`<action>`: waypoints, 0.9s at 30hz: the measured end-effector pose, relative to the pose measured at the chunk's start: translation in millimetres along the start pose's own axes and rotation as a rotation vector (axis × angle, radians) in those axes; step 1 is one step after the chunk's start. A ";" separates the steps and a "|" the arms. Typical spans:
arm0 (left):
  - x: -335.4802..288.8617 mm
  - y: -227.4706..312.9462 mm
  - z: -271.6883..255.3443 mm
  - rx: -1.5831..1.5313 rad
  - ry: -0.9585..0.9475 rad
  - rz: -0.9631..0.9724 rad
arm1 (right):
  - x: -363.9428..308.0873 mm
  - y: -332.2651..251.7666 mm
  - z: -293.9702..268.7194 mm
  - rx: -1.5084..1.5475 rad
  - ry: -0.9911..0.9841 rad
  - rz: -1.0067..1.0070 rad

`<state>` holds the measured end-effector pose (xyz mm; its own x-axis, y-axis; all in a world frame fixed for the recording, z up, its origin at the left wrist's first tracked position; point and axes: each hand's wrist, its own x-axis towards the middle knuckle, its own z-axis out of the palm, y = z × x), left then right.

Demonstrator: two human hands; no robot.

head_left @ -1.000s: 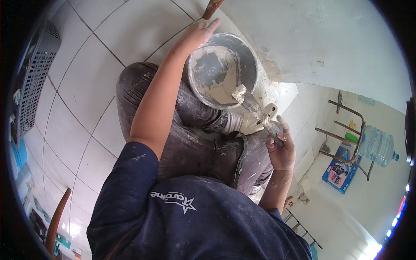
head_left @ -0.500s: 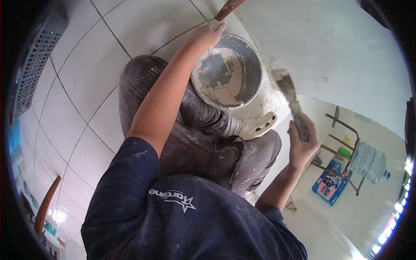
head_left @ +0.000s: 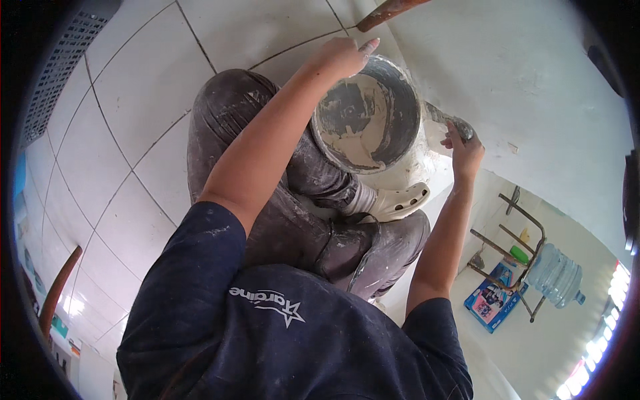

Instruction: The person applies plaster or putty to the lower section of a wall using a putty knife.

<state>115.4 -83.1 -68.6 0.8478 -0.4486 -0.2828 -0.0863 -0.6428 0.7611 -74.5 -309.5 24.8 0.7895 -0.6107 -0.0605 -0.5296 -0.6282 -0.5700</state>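
Note:
A round dark bucket [head_left: 408,127] stands tilted by my shins, its inner wall smeared with beige putty [head_left: 363,143]. My left hand [head_left: 343,59] is closed on its far left rim, thumb pointing outward; the other fingers are mostly hidden. My right hand [head_left: 469,153] is closed around a putty-covered scraper [head_left: 437,115], just right of the bucket. The scraper's blade end lies close to the bucket's right rim and the white wall surface [head_left: 520,80]; I cannot tell whether it touches either.
White floor tiles [head_left: 140,100] spread to the left, with a grey perforated basket [head_left: 63,73] there. A brown wooden leg [head_left: 387,13] stands beyond the bucket. On the right are a metal frame [head_left: 533,230], a clear water jug [head_left: 557,277] and a blue box [head_left: 495,298].
My right hand has swung forward, bringing the scraper from a raised position down beside the bucket. My left hand stays at the rim. The whole view has shifted slightly.

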 end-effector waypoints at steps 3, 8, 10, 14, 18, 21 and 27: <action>-2.8 1.0 -2.8 0.050 -0.010 0.041 | 11.6 8.0 8.4 -0.003 0.020 0.030; -0.5 -2.5 1.0 0.086 -0.037 0.051 | 19.2 29.7 27.8 -0.120 0.243 -0.172; -2.3 -4.2 2.2 0.079 -0.026 0.070 | 20.5 34.1 34.4 -0.216 0.345 -0.335; -0.8 -8.8 6.4 0.092 0.010 0.103 | 16.0 39.5 50.2 -0.050 0.393 -0.277; -4.4 1.4 -0.1 0.028 -0.031 0.012 | 9.0 46.0 46.5 0.057 0.420 -0.233; -4.4 0.3 -2.5 0.008 -0.072 0.003 | 1.1 42.4 33.1 -0.038 0.443 -0.203; -4.0 -4.8 1.6 0.027 -0.008 0.057 | -23.8 23.8 12.7 -0.115 0.599 -0.257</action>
<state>111.6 -79.2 -72.1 0.8367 -0.4899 -0.2447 -0.1481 -0.6326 0.7602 -101.9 -303.8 2.2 0.6035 -0.5761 0.5513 -0.4035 -0.8169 -0.4121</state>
